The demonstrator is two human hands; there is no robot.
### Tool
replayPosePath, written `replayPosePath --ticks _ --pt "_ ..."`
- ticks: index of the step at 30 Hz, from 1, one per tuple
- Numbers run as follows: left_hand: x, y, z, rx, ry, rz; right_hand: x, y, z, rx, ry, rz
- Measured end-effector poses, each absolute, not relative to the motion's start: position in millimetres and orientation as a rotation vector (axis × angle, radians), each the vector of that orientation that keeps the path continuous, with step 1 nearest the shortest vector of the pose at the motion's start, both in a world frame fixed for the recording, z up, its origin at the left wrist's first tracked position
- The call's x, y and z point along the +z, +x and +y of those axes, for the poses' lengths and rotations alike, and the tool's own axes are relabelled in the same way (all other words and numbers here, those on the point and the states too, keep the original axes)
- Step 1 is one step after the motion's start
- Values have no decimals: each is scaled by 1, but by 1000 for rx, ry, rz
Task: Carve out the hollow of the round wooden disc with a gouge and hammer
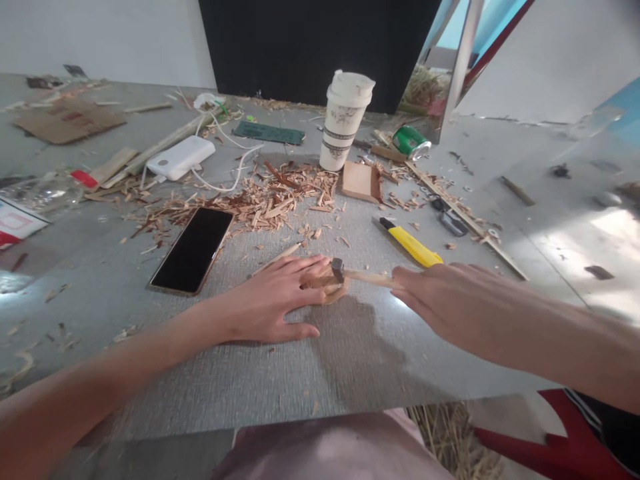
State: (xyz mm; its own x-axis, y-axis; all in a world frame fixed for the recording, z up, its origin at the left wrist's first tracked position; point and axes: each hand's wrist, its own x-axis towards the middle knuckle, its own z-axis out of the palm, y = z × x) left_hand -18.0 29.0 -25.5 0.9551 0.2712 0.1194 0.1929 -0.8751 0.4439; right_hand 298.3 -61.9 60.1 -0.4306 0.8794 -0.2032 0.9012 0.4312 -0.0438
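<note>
My left hand (280, 298) lies spread on the table, its fingertips resting on a small rounded wooden piece (336, 291) and partly hiding it. My right hand (433, 293) is closed around the wooden handle of a small hammer (370, 277). The hammer's dark metal head is over the wooden piece, near my left fingertips; whether it touches the wood I cannot tell. Just beyond my left hand is a thin pointed stick, perhaps a pencil (287, 253). A yellow utility knife (411, 245) lies beyond my right hand.
Left of centre lies a phone (193, 250), with a white power bank (181, 157) and cable behind it. Wood shavings (273, 200) are heaped mid-table near a lidded paper cup (346, 120). A green can (411, 142) lies back right; a plastic bottle (45, 197) is far left.
</note>
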Motion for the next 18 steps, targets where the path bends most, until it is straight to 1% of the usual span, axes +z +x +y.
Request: replayPosePath --ticks 3,9,14,18 --pt "-25 -18 28 253 2669 324 63 292 -63 -201 1526 2444" --pt "-23 -19 28 240 2732 324 73 296 -49 -185 1379 2493" --pt "-22 -19 29 236 2743 321 73 305 -41 -360 1510 2417" --pt "-24 -20 29 260 2740 321 71 309 -48 -406 1620 2435"
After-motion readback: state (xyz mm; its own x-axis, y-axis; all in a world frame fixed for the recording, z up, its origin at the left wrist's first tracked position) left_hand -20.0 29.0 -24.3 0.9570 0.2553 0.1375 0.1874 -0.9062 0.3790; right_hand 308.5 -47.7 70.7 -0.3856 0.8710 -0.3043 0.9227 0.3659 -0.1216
